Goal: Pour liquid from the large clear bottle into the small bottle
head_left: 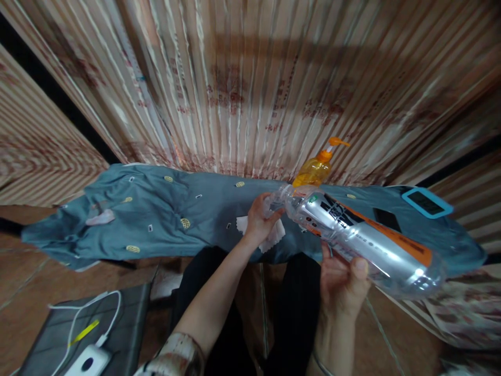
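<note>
A large clear plastic bottle (344, 224) with a silver and orange label is held tilted above the cloth, its neck toward the left and its base toward the lower right. My left hand (260, 222) is closed around the neck end. Underneath the body, my right hand (344, 284) grips the bottle with thumb and fingers; some of those fingers are hidden behind it. A white paper tissue (276, 237) lies on the cloth below my left hand. Just behind the bottle stands an orange pump bottle (313, 169), partly covered by it.
A grey-blue patterned cloth (207, 219) covers the narrow table. On its right lie a blue-framed device (427, 202) and a dark flat object (387, 219); a crumpled pale item (100, 216) is at left. A dark stool (129, 324) holds a white cabled device (89, 361). A striped curtain (250, 94) hangs behind.
</note>
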Demonstrator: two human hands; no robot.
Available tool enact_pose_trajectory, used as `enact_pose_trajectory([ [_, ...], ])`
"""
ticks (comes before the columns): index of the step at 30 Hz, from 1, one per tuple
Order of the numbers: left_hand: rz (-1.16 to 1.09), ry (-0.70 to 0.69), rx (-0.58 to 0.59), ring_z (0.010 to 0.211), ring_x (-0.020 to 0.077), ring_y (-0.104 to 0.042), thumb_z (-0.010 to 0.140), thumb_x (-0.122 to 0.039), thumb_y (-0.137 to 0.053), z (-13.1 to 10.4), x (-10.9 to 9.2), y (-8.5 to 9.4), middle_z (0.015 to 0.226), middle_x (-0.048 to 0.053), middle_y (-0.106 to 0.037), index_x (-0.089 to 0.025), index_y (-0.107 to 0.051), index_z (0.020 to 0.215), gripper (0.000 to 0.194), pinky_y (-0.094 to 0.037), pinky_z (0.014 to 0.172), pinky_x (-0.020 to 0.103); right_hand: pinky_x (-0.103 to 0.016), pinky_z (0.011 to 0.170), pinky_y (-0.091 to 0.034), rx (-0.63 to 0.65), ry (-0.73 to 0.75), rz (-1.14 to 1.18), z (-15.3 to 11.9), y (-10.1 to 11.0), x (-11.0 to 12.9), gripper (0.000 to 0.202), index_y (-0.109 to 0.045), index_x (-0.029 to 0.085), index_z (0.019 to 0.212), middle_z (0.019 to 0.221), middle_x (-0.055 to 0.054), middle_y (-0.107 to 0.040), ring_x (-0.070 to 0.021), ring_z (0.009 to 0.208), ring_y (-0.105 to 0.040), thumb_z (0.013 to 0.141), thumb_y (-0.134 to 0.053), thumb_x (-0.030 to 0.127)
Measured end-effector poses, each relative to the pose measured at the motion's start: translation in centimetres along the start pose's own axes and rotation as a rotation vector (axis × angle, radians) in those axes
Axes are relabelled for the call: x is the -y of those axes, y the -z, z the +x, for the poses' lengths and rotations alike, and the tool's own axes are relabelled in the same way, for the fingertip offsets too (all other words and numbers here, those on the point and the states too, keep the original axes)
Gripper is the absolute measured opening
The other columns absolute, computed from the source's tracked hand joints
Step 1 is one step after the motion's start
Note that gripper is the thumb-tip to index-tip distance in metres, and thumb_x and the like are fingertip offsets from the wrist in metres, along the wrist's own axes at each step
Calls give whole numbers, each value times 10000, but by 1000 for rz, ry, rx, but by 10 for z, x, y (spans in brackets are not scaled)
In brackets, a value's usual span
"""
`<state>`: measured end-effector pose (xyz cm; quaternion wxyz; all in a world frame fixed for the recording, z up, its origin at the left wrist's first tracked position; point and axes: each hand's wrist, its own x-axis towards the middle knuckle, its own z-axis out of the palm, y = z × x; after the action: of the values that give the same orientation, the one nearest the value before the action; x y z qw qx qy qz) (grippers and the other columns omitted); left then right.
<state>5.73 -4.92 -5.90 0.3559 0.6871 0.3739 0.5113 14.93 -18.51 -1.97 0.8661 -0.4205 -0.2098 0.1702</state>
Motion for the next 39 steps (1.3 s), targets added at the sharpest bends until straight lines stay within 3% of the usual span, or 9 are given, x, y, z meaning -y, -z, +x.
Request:
enact_pose_trajectory([
  [11, 35, 8, -27, 1114, 251, -546, 698, -366, -727, -3, 4, -1, 1174, 108, -575, -181, -470, 1179, 575, -431, 971, 423, -538, 1050, -342, 50, 20, 6, 0, 3, -2, 629, -525, 263, 1217, 1294, -35, -514, -233, 1214, -486, 625, -687, 401],
  [27, 52, 7, -29, 1055, 248, -559, 684, -321, -749, -4, 2, 4, 1084, 80, -595, -197, -519, 1096, 489, -460, 908, 397, -565, 1079, -282, 17, 2, -16, 1, 2, -1, 666, -539, 265, 1202, 1327, -23, -499, -262, 1280, -425, 585, -714, 444],
  [34, 51, 9, -38, 1050, 247, -557, 683, -347, -750, -4, 4, 5, 1085, 77, -593, -199, -516, 1092, 494, -464, 903, 407, -523, 1064, -336, 81, 30, 3, 1, 0, -1, 609, -532, 257, 1220, 1339, -28, -495, -245, 1265, -445, 647, -680, 401],
  [39, 40, 12, -37, 1043, 247, -562, 690, -339, -747, -4, 5, 4, 1080, 74, -595, -202, -522, 1087, 477, -467, 900, 407, -536, 1071, -321, 56, 14, 1, 2, 4, -4, 610, -539, 259, 1210, 1337, -24, -491, -252, 1278, -430, 636, -687, 404],
])
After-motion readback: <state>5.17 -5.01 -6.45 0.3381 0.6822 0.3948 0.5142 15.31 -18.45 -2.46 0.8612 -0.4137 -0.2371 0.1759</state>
